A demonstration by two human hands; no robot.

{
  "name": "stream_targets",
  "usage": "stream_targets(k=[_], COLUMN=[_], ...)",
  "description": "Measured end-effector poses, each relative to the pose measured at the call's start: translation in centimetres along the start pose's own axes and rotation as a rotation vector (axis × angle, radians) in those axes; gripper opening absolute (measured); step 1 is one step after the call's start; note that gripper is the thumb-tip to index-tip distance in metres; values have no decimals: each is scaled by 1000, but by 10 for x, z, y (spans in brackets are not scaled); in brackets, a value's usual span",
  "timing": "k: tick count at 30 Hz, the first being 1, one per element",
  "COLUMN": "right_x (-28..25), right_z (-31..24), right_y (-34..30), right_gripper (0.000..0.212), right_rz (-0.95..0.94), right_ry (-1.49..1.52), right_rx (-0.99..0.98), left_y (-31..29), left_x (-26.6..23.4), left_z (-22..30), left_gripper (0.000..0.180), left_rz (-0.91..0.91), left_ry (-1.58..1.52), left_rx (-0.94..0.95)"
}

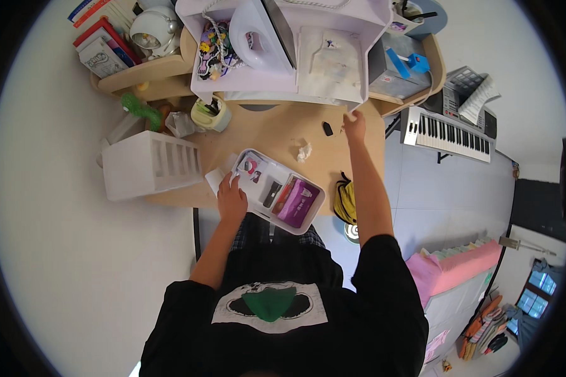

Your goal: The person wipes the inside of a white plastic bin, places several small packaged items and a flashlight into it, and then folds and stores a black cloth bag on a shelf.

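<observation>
A white plastic tray lies tilted across the near edge of the desk. In it are a purple packet, a dark small item and small pink-and-red pieces. My left hand lies at the tray's left rim, its fingers apart, next to a white piece. My right hand reaches to the far right of the desk, just below the corner of the lilac shelf unit. Its fingers are drawn together; what they hold, if anything, is too small to make out.
On the wooden desk lie a crumpled tissue and a black object. A white rack and a pale green pen holder stand left. A yellow bag is at the right edge, a keyboard beyond.
</observation>
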State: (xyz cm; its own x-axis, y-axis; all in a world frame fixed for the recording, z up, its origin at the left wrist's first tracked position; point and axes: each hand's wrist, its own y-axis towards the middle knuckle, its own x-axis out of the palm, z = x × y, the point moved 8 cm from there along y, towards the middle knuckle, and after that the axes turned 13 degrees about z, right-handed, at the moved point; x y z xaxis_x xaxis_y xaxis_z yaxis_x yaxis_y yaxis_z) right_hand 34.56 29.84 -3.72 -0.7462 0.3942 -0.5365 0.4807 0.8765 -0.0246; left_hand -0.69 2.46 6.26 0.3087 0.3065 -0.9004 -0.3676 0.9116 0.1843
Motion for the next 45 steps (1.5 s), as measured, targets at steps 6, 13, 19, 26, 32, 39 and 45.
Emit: stream_targets(k=[6, 13, 19, 26, 32, 39, 45], right_x=[37, 55, 11, -97, -134, -133, -191], right_z=[25, 59, 58, 66, 101, 97, 39], right_y=[81, 66, 28, -39, -89, -107, -162], right_gripper=[39, 35, 22, 17, 14, 18, 21], right_rz=[76, -148, -69, -5, -31, 22, 446], right_ry=[-303, 489, 135, 194, 25, -236, -244], right_rx=[-457, 438, 134, 179, 213, 64, -142], left_y=[-20, -34, -19, -13, -20, -17, -25], left_x=[10, 19, 37, 45, 52, 46, 44], left_z=[29, 48, 88, 124, 126, 121, 94], left_gripper=[36, 37, 35, 34, 32, 28, 26], left_rz=[-5, -49, -34, -83, -124, -138, -262], left_ry=[-200, -215, -299, -379, -400, -390, -349], left_rx=[-25, -25, 86, 182, 234, 312, 514])
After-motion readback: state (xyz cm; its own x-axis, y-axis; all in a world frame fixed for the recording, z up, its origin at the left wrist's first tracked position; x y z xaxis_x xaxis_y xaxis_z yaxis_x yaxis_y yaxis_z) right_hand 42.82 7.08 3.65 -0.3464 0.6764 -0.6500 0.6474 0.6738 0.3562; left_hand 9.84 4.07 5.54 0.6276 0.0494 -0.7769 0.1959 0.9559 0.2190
